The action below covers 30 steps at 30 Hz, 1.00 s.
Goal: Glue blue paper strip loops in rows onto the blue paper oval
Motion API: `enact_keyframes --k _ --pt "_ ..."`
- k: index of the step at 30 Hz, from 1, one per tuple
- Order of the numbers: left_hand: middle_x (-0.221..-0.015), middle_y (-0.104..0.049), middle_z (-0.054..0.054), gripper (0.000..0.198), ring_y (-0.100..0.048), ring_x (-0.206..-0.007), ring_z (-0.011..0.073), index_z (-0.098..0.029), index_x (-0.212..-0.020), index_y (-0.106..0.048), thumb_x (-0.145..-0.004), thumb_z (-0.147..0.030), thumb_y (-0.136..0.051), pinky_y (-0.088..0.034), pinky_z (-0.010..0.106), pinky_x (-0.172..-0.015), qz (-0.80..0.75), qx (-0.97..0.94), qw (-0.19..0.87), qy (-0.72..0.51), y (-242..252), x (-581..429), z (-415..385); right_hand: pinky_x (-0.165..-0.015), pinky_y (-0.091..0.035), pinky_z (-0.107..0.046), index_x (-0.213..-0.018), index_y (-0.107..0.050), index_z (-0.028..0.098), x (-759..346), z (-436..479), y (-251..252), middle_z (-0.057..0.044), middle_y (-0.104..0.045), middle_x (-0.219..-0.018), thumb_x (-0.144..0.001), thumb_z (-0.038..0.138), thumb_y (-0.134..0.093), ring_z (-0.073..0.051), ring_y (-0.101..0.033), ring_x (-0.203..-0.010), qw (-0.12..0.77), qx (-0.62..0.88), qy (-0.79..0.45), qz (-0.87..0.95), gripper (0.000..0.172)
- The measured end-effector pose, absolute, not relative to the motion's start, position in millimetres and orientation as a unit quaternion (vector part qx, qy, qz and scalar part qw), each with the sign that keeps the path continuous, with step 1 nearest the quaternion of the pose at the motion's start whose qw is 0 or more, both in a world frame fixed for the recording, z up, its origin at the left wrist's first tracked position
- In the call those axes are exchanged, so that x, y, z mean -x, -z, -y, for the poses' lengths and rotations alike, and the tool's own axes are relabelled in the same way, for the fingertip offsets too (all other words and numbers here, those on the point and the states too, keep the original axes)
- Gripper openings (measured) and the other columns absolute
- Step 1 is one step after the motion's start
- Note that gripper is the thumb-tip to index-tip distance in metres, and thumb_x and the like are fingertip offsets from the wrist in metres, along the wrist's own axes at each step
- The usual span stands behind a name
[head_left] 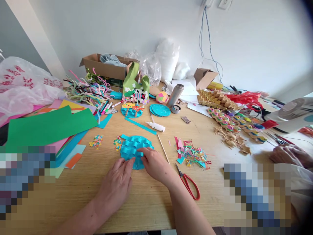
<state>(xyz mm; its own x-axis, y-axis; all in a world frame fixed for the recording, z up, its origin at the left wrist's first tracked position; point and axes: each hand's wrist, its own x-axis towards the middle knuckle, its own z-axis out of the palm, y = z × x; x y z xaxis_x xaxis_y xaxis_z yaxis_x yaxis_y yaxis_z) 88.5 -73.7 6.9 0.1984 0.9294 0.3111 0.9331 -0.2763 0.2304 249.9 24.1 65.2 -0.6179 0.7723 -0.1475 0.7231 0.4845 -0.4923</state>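
Note:
A round blue paper piece lies on the table before me, with rows of curled blue paper strips standing in arches across it. My left hand is at its lower left edge, fingers together and their tips on the paper. From the right, my right hand reaches over the disc, forefinger bent down onto a blue strip and thumb tucked below. Both hands' fingertips meet around the lower arches, where the grip is partly hidden. Red-handled scissors lie beside my right forearm, and a thin wooden stick is nearby.
Behind the disc are a white glue bottle, a blue strip and stacked blue discs. Paper scraps lie right, green sheets left. A steel flask stands farther back. Another person's hands rest at the right.

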Motion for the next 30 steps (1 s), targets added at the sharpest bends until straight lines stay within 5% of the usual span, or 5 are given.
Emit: enact_keyframes --k 7,30 --pt "-0.124 -0.064 0.01 0.055 -0.053 -0.109 0.0278 -0.018 -0.137 -0.051 -0.085 -0.005 -0.042 -0.048 0.044 -0.093 0.585 0.798 0.022 0.143 -7.3 -90.5 75.4 -0.076 -0.04 -0.027 -0.122 -0.057 0.014 -246.8 -26.8 -60.7 -0.01 -0.07 -0.102 -0.087 0.009 -0.049 -0.02 -0.065 -0.096 0.051 0.467 -0.272 0.84 0.036" --pt "-0.12 -0.064 0.014 0.052 -0.056 -0.109 0.0312 -0.018 -0.141 -0.051 -0.09 -0.013 -0.043 -0.047 0.047 -0.091 0.606 0.794 0.026 0.047 -16.0 -104.7 72.5 -0.081 -0.043 -0.029 -0.119 -0.057 0.013 -247.4 -27.5 -54.3 -0.012 -0.067 -0.112 -0.087 0.007 -0.046 -0.022 -0.064 -0.1 0.036 0.458 -0.238 0.856 0.035"
